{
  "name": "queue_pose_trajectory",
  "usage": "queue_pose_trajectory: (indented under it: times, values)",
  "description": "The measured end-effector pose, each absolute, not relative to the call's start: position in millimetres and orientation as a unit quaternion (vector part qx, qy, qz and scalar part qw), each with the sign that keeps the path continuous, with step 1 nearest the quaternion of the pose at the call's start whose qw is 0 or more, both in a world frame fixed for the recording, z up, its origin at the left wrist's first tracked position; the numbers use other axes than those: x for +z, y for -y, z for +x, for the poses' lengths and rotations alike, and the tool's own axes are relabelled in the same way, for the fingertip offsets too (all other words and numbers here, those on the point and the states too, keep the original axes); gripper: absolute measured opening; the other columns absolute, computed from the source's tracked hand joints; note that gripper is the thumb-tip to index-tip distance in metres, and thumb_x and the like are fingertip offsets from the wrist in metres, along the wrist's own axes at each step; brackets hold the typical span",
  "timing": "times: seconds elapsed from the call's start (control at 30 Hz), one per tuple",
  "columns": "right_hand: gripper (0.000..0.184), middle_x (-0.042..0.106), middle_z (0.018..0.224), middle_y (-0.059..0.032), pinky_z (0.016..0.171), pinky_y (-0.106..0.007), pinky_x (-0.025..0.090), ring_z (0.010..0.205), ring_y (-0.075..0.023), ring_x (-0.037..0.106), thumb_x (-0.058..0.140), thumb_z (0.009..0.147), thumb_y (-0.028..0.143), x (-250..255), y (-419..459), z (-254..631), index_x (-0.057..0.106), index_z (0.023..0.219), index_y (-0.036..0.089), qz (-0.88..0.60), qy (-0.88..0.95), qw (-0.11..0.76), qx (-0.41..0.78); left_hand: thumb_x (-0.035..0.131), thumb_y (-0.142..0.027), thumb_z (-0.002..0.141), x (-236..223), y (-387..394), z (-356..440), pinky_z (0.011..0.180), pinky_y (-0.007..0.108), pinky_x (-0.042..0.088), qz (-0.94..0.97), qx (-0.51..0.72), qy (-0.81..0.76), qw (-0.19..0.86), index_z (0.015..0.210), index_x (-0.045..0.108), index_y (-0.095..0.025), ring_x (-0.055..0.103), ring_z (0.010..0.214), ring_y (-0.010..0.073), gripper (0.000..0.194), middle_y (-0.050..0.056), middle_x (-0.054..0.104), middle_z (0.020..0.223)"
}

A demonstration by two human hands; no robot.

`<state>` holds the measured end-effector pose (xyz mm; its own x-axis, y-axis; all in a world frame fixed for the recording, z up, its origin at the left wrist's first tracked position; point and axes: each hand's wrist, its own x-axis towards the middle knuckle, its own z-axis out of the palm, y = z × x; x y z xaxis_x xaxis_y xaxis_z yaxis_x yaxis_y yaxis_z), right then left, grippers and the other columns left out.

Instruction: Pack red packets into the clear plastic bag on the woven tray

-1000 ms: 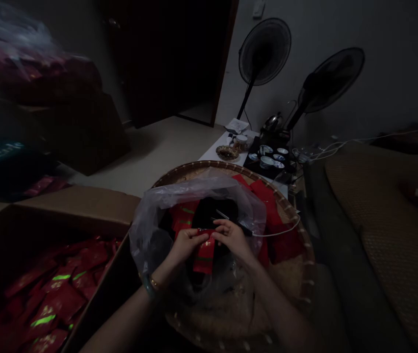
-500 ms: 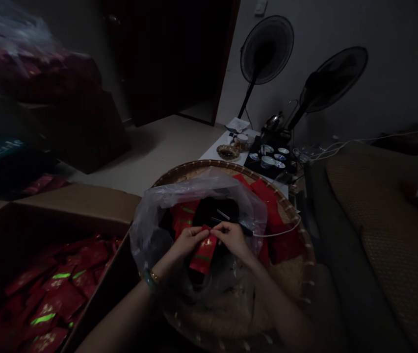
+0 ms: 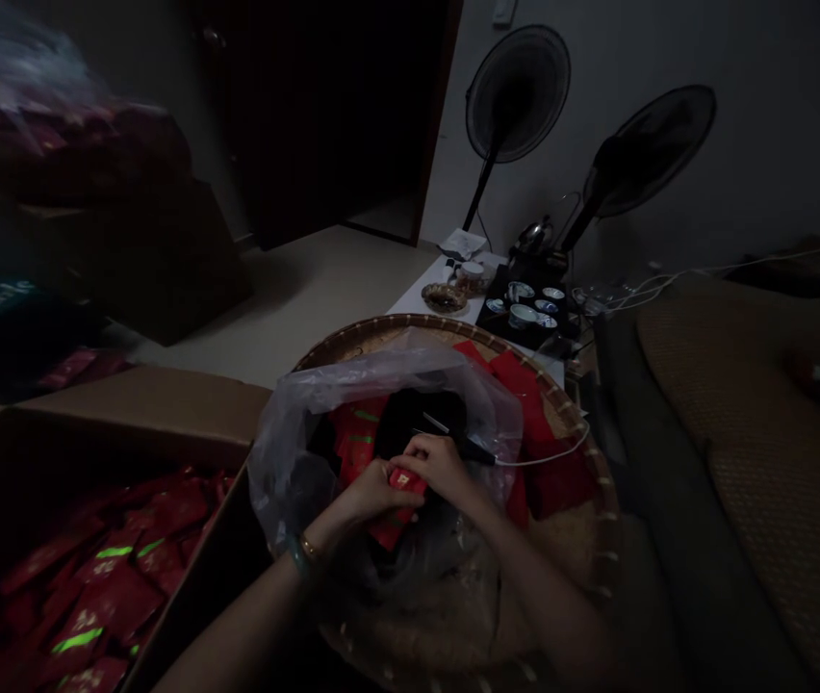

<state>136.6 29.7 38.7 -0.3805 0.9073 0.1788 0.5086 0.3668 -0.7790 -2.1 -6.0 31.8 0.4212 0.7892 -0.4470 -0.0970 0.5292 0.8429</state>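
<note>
Between my two hands is a small red packet with gold print (image 3: 397,527), over the mouth of a clear plastic bag (image 3: 287,423). My left hand (image 3: 373,493) wraps round the packet's middle, thumb across its front. At its top edge my right hand (image 3: 435,467) pinches with bent fingers. More red packets (image 3: 359,438) with green bands lie inside the bag. Just beyond my right hand rests a dark-handled tool (image 3: 478,451) with thin metal prongs and a white cord. Flat red pieces (image 3: 525,395) lie on the round woven tray (image 3: 439,664) beneath.
A cardboard box (image 3: 165,409) full of red packets stands at left. Beyond the tray are a low table (image 3: 414,294) with tea cups (image 3: 524,316), a kettle (image 3: 536,234) and two fans (image 3: 518,91). A woven mat (image 3: 763,414) covers the seat at right.
My left hand has shifted from the packet's top edge down round its middle, with the thumb now across the front. My right hand has moved slightly left, closer to the left.
</note>
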Motion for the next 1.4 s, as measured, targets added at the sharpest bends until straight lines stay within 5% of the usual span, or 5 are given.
queue_pose_trajectory:
  times: [0.23, 0.37, 0.6, 1.0, 1.4]
  values:
    - [0.026, 0.056, 0.056, 0.0033, 0.053, -0.022, 0.037, 0.053, -0.0103, 0.049, 0.06, 0.077, 0.037, 28, -37, 135, 0.059, 0.059, 0.019, -0.461, 0.757, 0.321, 0.335, 0.082, -0.031, 0.042, 29, 1, -7, 0.052, 0.025, 0.047, 0.383, 0.267, -0.445, 0.764, 0.064, 0.06, -0.011, 0.06, 0.05, 0.0144, 0.037, -0.002, 0.062, 0.055]
    - [0.021, 0.064, 0.081, -0.0025, 0.07, -0.026, 0.043, 0.077, -0.0154, 0.057, 0.048, 0.086, 0.032, 29, -50, 158, 0.063, 0.088, 0.019, -0.494, 0.771, 0.303, 0.263, 0.083, -0.032, 0.042, 23, -4, -7, 0.051, 0.025, 0.048, 0.351, 0.297, -0.479, 0.748, 0.068, 0.06, -0.01, 0.062, 0.05, 0.0163, 0.041, 0.001, 0.064, 0.054]
    - [0.052, 0.059, 0.103, -0.013, 0.079, -0.037, 0.042, 0.096, -0.0257, 0.051, 0.068, 0.07, 0.02, 9, -54, 188, 0.05, 0.119, 0.016, -0.587, 0.805, 0.082, 0.022, 0.084, -0.031, 0.045, 18, -11, -5, 0.056, 0.025, 0.051, 0.285, 0.396, -0.482, 0.727, 0.083, 0.064, -0.01, 0.066, 0.059, 0.0172, 0.048, 0.009, 0.07, 0.081]
    - [0.052, 0.058, 0.107, -0.0067, 0.084, -0.032, 0.043, 0.098, -0.0206, 0.056, 0.072, 0.064, 0.028, 49, -67, 219, 0.058, 0.113, 0.019, -0.48, 0.741, 0.233, 0.408, 0.083, -0.034, 0.044, 16, -12, -2, 0.052, 0.024, 0.048, 0.294, 0.41, -0.502, 0.703, 0.083, 0.066, -0.01, 0.065, 0.059, 0.0182, 0.049, 0.007, 0.069, 0.067]
    - [0.033, 0.064, 0.09, -0.0051, 0.077, -0.031, 0.044, 0.086, -0.0204, 0.059, 0.073, 0.063, 0.023, 62, -51, 187, 0.068, 0.095, 0.019, -0.472, 0.752, 0.247, 0.387, 0.082, -0.035, 0.044, 18, -13, 20, 0.051, 0.023, 0.045, 0.333, 0.383, -0.477, 0.718, 0.072, 0.065, -0.009, 0.06, 0.051, 0.0136, 0.042, 0.005, 0.067, 0.06]
